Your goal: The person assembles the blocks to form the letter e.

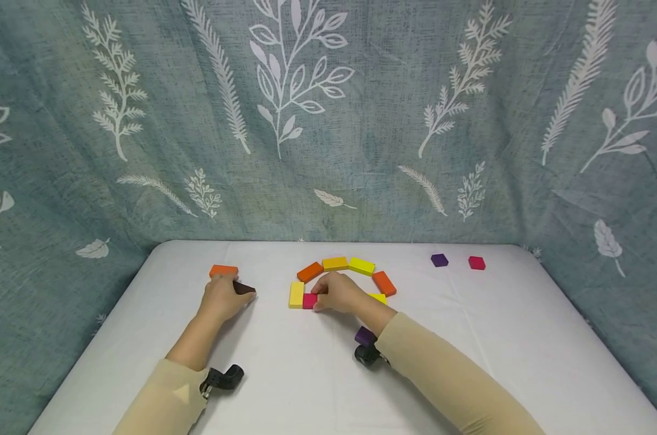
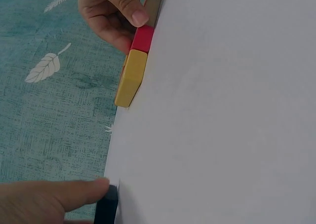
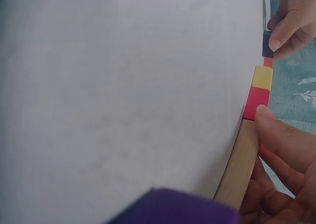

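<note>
Fingers of the right hand were clamped on the red block in the head view, while those of the left hand pinched a dark block farther left, near an orange block. The red block lay on the white surface, against the right side of a pale yellow block, on the near side of a loose ring. Its far arc held an orange-red block, a golden block and a bright yellow block. A purple block sat near, beside the right wrist. The step in hand seemed to be aligning the near side; the next move looked to call for easing the right fingers off without nudging the neighbours.

In the left wrist view, the red block met the pale yellow block, whose corners looked softly rounded, and a bare wooden piece continued to its right. The left thumb pressed the dark block; the other left fingers were mostly out of sight.

In the right wrist view, the wooden piece, long and smooth with a tan finish, butted against the matte red block, the right thumb touching near their join. The purple block blurred in the foreground.
</note>
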Motion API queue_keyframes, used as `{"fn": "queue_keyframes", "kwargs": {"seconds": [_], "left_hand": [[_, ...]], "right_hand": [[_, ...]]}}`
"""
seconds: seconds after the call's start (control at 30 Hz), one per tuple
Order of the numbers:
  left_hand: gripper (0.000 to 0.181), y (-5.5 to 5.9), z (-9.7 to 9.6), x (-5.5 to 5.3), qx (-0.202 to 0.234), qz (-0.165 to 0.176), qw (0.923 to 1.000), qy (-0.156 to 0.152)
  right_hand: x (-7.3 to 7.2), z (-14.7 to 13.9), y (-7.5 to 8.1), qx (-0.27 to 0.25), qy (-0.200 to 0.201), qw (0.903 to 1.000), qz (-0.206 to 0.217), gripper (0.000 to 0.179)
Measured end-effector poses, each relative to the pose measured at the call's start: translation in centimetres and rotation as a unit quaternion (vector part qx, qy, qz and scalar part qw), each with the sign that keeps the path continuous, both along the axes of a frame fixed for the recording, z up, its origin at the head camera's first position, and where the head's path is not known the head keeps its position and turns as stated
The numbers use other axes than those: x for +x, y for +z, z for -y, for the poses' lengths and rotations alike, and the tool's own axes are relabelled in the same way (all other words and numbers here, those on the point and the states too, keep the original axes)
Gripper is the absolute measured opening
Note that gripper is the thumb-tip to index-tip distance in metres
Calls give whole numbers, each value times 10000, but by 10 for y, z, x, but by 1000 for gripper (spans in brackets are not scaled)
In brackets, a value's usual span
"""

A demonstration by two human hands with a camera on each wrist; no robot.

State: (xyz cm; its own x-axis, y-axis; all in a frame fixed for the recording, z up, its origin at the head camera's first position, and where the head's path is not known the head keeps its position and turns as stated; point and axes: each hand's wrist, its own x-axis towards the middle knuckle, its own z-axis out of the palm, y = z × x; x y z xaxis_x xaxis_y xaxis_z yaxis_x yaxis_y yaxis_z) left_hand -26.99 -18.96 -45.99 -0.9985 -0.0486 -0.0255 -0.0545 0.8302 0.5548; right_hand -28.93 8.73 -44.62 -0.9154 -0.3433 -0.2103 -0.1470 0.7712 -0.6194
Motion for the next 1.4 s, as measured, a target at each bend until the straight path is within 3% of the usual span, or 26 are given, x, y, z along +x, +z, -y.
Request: {"fn": "queue_keyframes", "kwargs": {"seconds": [0.2,0.57,0.73,1.03,1.4], "left_hand": [[65,-1,-2,7,-123,-134,9987,-475],[66,0,-8,23,171,-136,9898,-1405],[66,0,-12,32,175,-138,9887,-1481],[59,-1,-13,38,222,-169,9888,-1467],[55,-4,-33,44,181,-80,9820,-1879]], "right_hand": [[1,1,0,24,-14,10000,9,21],[1,-3,1,-43,16,10000,36,22],[0,-3,1,-47,56,10000,15,23],[-2,-2,0,-51,98,9999,9,20],[-2,-3,1,-65,127,9999,-70,19]]}}
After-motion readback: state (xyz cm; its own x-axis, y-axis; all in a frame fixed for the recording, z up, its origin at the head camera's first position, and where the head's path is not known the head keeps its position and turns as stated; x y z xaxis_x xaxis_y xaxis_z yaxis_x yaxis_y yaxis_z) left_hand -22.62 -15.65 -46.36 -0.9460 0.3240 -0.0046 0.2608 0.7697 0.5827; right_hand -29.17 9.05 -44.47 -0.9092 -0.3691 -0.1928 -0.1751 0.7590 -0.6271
